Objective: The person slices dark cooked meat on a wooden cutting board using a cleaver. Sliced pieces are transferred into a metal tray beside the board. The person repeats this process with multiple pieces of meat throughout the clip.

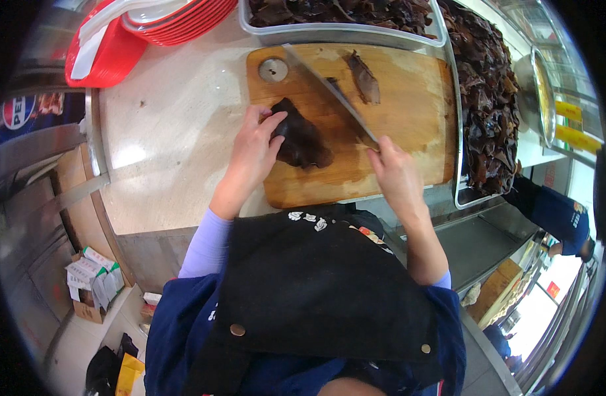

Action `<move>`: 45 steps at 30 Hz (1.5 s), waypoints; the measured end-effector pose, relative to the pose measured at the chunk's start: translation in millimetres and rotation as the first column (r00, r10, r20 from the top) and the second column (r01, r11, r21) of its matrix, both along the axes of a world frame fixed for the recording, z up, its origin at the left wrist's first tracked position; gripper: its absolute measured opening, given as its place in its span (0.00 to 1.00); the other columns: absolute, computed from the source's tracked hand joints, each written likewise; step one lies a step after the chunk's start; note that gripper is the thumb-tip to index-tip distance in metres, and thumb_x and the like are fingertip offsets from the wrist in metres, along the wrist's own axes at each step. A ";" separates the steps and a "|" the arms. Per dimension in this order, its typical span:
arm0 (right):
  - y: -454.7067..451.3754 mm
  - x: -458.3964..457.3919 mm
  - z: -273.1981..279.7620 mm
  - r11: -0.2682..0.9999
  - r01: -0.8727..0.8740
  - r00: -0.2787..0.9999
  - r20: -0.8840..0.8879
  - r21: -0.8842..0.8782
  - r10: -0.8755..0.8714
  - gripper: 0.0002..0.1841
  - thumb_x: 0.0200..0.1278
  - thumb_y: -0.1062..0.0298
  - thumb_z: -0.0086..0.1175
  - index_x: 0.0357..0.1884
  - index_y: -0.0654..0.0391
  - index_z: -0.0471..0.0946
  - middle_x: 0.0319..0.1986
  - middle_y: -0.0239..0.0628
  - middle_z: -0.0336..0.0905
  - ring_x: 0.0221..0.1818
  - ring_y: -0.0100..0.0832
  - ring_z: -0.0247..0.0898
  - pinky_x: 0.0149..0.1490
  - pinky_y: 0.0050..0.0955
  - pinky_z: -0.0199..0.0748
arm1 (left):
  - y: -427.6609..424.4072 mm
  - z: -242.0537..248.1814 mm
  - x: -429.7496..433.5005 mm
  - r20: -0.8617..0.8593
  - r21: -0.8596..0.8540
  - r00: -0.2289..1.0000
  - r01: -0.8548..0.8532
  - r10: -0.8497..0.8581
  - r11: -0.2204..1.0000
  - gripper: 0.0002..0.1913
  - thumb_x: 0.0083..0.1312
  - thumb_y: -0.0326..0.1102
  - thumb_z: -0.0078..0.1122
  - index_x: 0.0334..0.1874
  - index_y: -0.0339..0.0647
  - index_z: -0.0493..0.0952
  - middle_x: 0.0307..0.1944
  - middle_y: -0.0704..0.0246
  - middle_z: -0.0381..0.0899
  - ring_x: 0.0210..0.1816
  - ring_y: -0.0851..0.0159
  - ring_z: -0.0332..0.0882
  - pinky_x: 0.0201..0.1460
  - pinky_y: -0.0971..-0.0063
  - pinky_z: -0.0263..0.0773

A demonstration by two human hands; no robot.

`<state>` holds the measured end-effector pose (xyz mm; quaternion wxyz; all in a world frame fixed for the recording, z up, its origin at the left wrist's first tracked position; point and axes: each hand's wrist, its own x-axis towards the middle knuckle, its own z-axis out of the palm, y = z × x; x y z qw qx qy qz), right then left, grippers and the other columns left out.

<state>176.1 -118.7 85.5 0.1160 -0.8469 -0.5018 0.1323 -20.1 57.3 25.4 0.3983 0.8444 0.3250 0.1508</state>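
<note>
My left hand [256, 146] pinches the upper left edge of a dark brown piece of wood ear mushroom [303, 141] lying on a wooden cutting board [411, 123]. In my right hand [397, 171] is the handle of a long knife [332, 91]. Its blade slants up and to the left over the board, slightly blurred, apart from the held piece. Beyond the blade lies a thin, paler brown slice [364, 79]. A small dark scrap [332, 81] shows beside the blade, partly hidden by it.
A clear plastic tub [342, 32] of dark mushroom pieces borders the board's far edge. Along its right side runs a metal tray [457, 148] heaped with more. Red bowls [184, 24] are stacked at the far left of the counter [169, 119]. Another person [555, 208] stands at right.
</note>
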 end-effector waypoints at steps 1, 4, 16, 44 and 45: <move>-4.7 0.4 4.7 0.998 0.060 0.998 -0.012 -0.016 -0.060 0.11 0.67 0.63 0.57 0.38 0.61 0.71 0.28 0.48 0.81 0.28 0.53 0.77 0.31 0.45 0.71 | 0.3 2.7 -1.9 0.002 0.022 1.000 0.000 0.000 1.000 0.22 0.57 0.20 0.64 0.56 0.39 0.78 0.54 0.59 0.69 0.39 0.58 0.76 0.44 0.69 0.75; -24.2 -3.5 25.2 0.997 0.079 0.996 -0.033 0.012 -0.078 0.09 0.66 0.64 0.58 0.40 0.58 0.73 0.27 0.47 0.80 0.28 0.53 0.77 0.29 0.47 0.71 | -3.0 11.2 -1.3 0.021 0.173 1.000 0.006 -0.010 0.985 0.20 0.56 0.19 0.63 0.53 0.39 0.79 0.54 0.60 0.70 0.45 0.55 0.76 0.48 0.65 0.75; -49.3 -54.1 27.2 0.998 -0.066 0.990 -0.124 -0.002 0.065 0.10 0.64 0.61 0.60 0.38 0.55 0.73 0.26 0.42 0.78 0.26 0.50 0.77 0.29 0.45 0.73 | -38.2 9.3 -19.1 -0.065 0.525 0.954 0.282 -0.293 0.803 0.15 0.57 0.28 0.55 0.46 0.39 0.81 0.51 0.65 0.77 0.56 0.57 0.73 0.55 0.63 0.72; -35.7 -12.6 4.0 0.993 0.099 0.994 0.035 0.068 -0.101 0.10 0.66 0.65 0.59 0.37 0.59 0.72 0.25 0.47 0.78 0.25 0.51 0.76 0.28 0.43 0.70 | 15.4 6.3 -35.0 0.045 0.465 0.935 0.293 -0.352 0.836 0.06 0.50 0.19 0.56 0.29 0.36 0.74 0.46 0.63 0.78 0.58 0.52 0.76 0.55 0.61 0.76; -41.0 -14.8 6.1 0.991 0.102 0.995 0.000 0.082 -0.102 0.09 0.65 0.67 0.60 0.37 0.61 0.73 0.25 0.49 0.77 0.25 0.51 0.75 0.28 0.43 0.69 | 18.7 10.1 -37.1 0.054 0.482 0.937 0.279 -0.346 0.830 0.06 0.50 0.18 0.56 0.28 0.36 0.74 0.46 0.63 0.78 0.58 0.52 0.76 0.56 0.60 0.75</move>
